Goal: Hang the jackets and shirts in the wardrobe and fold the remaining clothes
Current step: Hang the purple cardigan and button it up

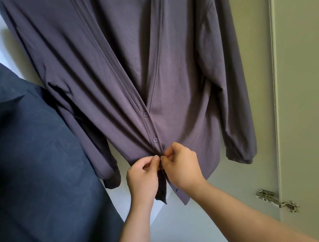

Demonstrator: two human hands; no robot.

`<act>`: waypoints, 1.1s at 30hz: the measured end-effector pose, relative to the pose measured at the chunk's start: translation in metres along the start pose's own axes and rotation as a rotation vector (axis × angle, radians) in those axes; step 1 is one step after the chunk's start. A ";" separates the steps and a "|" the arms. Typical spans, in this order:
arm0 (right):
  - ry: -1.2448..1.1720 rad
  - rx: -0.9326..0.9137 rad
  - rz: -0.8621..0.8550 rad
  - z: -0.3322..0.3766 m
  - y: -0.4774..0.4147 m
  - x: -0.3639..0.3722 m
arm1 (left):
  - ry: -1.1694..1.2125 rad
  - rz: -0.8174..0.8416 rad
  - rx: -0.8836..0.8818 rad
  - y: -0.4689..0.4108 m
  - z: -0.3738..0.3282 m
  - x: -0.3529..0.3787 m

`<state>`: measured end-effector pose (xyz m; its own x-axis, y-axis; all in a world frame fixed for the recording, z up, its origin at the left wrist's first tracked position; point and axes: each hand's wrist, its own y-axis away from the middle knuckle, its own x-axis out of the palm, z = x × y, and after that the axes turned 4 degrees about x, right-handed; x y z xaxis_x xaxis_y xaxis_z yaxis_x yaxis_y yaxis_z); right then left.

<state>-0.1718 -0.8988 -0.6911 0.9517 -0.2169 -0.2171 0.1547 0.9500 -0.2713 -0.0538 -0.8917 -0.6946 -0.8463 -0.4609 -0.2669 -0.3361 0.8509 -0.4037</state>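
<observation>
Wardrobe door (pixel 305 84): pale, standing open at the right, with metal hinges (pixel 277 201) showing. This is where the hanging is being done.

Purple shirt (pixel 179 78): the task's garment. It hangs in front of the wardrobe, close beside the door, with sleeves and cuffs dangling at both sides. Its collar and whatever carries it are above the frame, so I cannot tell whether it is on a hanger or already on the rail. The front gapes in a long V from the top and closes only low down.

Navy garment (pixel 29 155): dark cloth filling the left side, just beside the purple shirt. Whether it hangs or is held up some other way cannot be told.

Left hand (pixel 141 176): raised to the shirt's front edge near the hem, fingers (pixel 155 159) curled and pinching the left placket.

Right hand (pixel 181 166): meets the left hand at the same spot, fingers (pixel 166 158) curled and pinching the right placket.

Buttons: an upper button (pixel 145 114) and a lower button (pixel 154 140) look fastened. The hands work just below them, probably on the next one. The hem below hangs apart.

Progress: one shirt is up and partly buttoned. No folded clothes are in view, so the folding, and any further garments, appear still to be done.
</observation>
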 end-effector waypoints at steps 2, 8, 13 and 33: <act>-0.002 0.019 -0.004 0.000 0.000 0.001 | -0.083 0.002 0.048 0.000 0.000 0.001; -0.013 0.064 -0.044 -0.001 -0.001 0.000 | -0.242 -0.001 0.285 0.007 0.001 0.001; 0.014 0.007 -0.045 -0.004 0.002 -0.001 | -0.264 0.026 0.258 0.009 0.000 0.003; 0.061 -0.110 0.059 -0.009 -0.011 -0.011 | 0.291 0.095 -0.133 -0.010 0.003 0.005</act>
<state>-0.1864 -0.9086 -0.6944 0.9400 -0.1776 -0.2913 0.0657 0.9320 -0.3564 -0.0534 -0.9033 -0.6940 -0.9524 -0.3033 -0.0293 -0.2851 0.9209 -0.2657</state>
